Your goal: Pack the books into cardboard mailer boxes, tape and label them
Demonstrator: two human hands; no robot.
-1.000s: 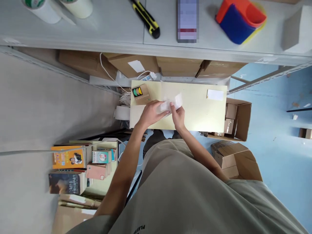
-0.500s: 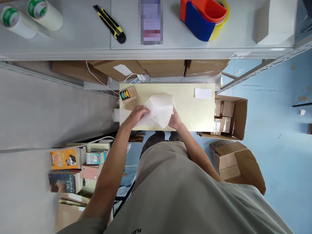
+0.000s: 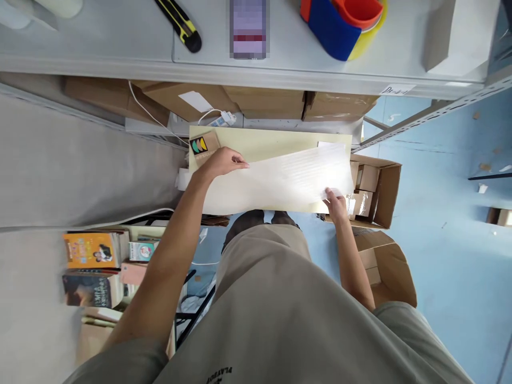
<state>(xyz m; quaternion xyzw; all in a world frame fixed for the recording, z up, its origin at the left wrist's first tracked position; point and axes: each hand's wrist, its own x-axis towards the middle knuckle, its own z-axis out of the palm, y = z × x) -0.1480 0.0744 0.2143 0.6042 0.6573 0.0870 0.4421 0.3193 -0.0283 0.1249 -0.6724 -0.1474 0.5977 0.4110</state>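
Note:
A thin white sheet of packing wrap [image 3: 276, 178], slightly see-through, is stretched out over the pale yellow table [image 3: 260, 144]. My left hand [image 3: 226, 161] is closed in a pinch on the sheet's far edge, towards its left part. At the right, my right hand [image 3: 336, 204] grips the sheet near its near right corner, thumb on top. A brown book or flat box [image 3: 210, 140] with a colourful logo lies at the table's far left, partly covered by my left hand. The sheet overlaps a small white card [image 3: 324, 144] at the far right.
Above the table runs a grey shelf [image 3: 280, 72] holding a box cutter [image 3: 180, 24], a red and blue tape dispenser [image 3: 336, 32] and a white box [image 3: 460, 37]. Cardboard boxes [image 3: 264, 101] line the back. An open carton [image 3: 386, 194] stands right; books [image 3: 92, 250] are stacked left.
The crumpled sheet has been spread out flat across the table. My right hand has moved right with its end; my left hand has shifted slightly up. The view has tilted a little.

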